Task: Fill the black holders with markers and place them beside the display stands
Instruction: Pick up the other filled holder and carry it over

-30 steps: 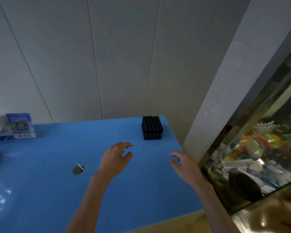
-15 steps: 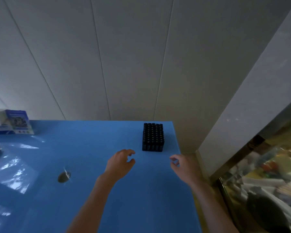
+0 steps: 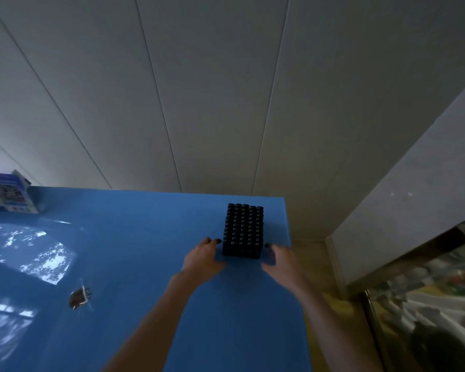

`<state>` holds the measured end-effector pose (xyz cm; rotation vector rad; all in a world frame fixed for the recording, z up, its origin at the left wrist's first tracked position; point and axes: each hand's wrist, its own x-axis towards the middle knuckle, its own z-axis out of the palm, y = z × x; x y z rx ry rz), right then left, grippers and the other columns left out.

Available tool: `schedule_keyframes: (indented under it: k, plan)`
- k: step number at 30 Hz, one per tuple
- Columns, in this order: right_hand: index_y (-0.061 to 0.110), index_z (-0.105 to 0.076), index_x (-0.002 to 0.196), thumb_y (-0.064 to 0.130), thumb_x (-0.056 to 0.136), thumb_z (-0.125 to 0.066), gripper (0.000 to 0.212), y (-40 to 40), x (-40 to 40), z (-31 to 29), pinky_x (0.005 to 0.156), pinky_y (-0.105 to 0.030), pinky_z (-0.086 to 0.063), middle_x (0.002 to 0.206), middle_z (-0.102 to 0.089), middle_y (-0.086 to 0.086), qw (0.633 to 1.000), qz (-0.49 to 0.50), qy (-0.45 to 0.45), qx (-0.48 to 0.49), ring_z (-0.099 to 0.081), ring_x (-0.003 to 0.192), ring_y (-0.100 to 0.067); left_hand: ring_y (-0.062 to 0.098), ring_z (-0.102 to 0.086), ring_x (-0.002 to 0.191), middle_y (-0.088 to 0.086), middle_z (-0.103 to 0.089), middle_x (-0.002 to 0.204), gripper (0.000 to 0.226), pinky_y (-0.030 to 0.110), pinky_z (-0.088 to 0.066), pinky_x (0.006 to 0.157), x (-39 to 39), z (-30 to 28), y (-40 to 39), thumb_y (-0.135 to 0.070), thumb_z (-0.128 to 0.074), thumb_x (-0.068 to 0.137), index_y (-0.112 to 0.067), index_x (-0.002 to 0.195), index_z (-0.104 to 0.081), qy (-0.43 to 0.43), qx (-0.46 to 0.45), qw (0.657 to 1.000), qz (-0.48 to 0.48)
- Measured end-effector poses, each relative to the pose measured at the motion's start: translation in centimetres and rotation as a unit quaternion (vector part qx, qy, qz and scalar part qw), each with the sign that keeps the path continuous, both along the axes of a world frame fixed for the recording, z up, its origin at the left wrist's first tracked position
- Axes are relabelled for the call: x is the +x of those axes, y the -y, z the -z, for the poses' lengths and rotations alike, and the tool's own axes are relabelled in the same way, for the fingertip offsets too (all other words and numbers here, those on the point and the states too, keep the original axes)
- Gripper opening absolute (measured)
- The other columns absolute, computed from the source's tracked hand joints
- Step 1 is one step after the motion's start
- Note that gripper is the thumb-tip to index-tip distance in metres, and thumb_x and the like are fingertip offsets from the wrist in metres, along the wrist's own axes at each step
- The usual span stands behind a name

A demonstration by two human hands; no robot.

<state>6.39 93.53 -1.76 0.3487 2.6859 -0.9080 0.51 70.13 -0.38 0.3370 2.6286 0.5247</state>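
Note:
A black holder (image 3: 243,230) packed with black-capped markers stands on the blue table (image 3: 134,264), near its far right corner. My left hand (image 3: 203,257) reaches the holder's near left side, fingertips touching or almost touching it. On the near right side my right hand (image 3: 279,260) does the same. Both hands are motion-blurred, with fingers fairly straight and nothing held. A blue display stand (image 3: 7,194) with a QR code sits at the far left of the table against the wall.
A small dark object (image 3: 79,296) lies on the table left of my arms. The table's right edge runs just past the holder. Beyond it, low on the right, is a glass case (image 3: 427,291) full of mixed goods. Grey wall panels close the far side.
Both hands have moved forward from the middle of the table to either side of the holder. The view has swung right and closer to the holder.

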Motion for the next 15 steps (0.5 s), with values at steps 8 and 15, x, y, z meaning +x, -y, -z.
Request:
schedule_keyframes:
  k: [8, 15]
  plan:
    - [0.028, -0.039, 0.144, 0.056, 0.055, -0.079, 0.102, 0.6, -4.1, 2.4, 0.098, -0.039, -0.041, 0.118, -0.048, -0.004, 0.999, 0.002, -0.02, 0.036, -0.042, 0.115, -0.027, 0.021, -0.044, 0.119, -0.002, -0.04, 0.119, 0.092, 0.039, -0.034, 0.097, -3.0, 2.0, -1.8, -0.054, -0.081, 0.064, -0.034, 0.143, -0.039, -0.016, 0.012, 1.0, 0.01]
    - [0.036, -0.053, 0.132, 0.059, 0.044, -0.078, 0.094, 0.5, -4.6, 3.8, 0.101, -0.041, -0.04, 0.111, -0.035, 0.006, 0.998, 0.035, -0.047, -0.025, -0.039, 0.112, -0.022, 0.018, -0.043, 0.12, -0.003, -0.041, 0.122, 0.09, 0.038, -0.032, 0.096, -4.0, 2.7, -2.7, -0.048, -0.088, 0.056, -0.035, 0.136, -0.048, 0.008, 0.062, 0.996, -0.057]
